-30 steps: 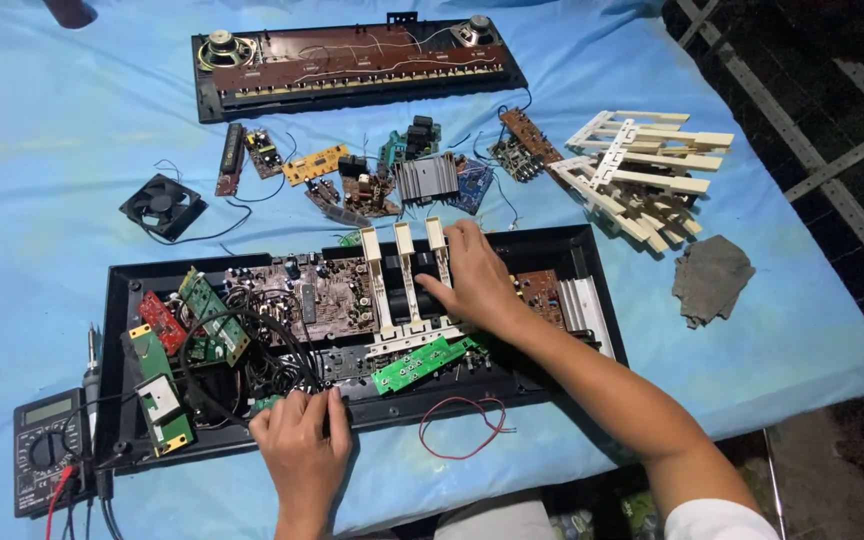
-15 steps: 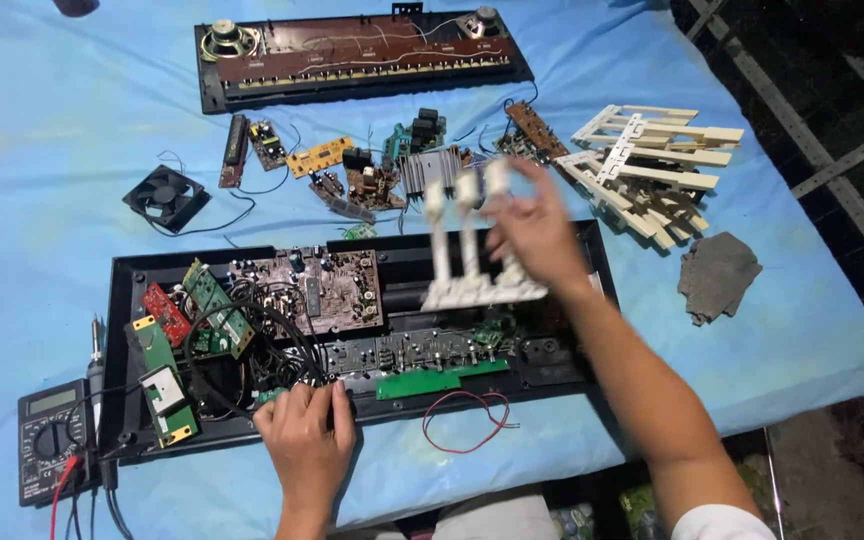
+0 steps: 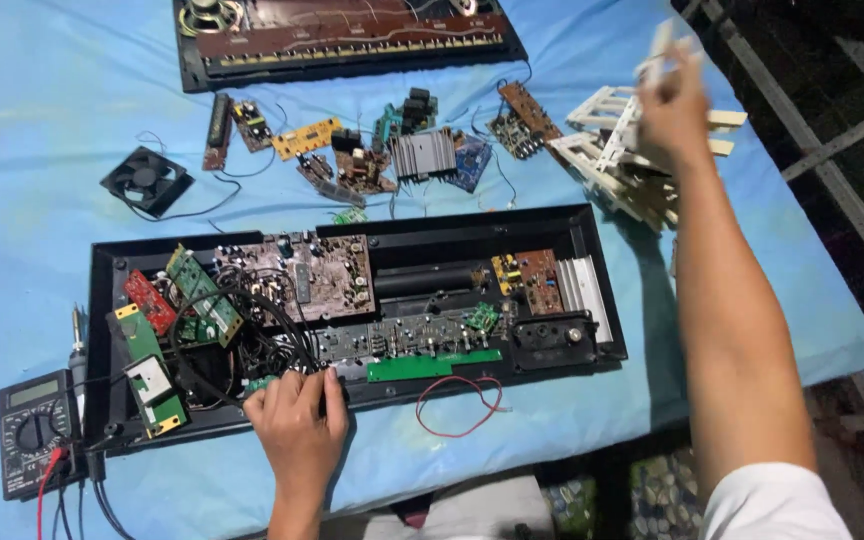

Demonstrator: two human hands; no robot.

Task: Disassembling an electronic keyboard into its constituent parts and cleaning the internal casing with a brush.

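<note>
right hand (image 3: pixel 674 108) clutching a blurred pale key section (image 3: pixel 664 52), raised over the white key pile (image 3: pixel 622 160) beyond the open keyboard case (image 3: pixel 352 310) | left hand (image 3: pixel 297 415) flat on case's near edge, grasping nothing | key section out of case, boards inside remain

Only one screen in view: the multimeter (image 3: pixel 37 432), at abt 8 o'clock near the bottom-left edge of the blue cloth (image 3: pixel 42 120). Dark rectangular body, upright; its display (image 3: pixel 35 392) is a small grey-green rectangle across the top, w/ a round dial below. Red and black leads leave its lower end. It sits just left of the open black chassis (image 3: pixel 592 255), at the chassis's 8 o'clock corner. Display content too small to tell. No packages, no signs; any labels on the boards can't be made out.
</note>
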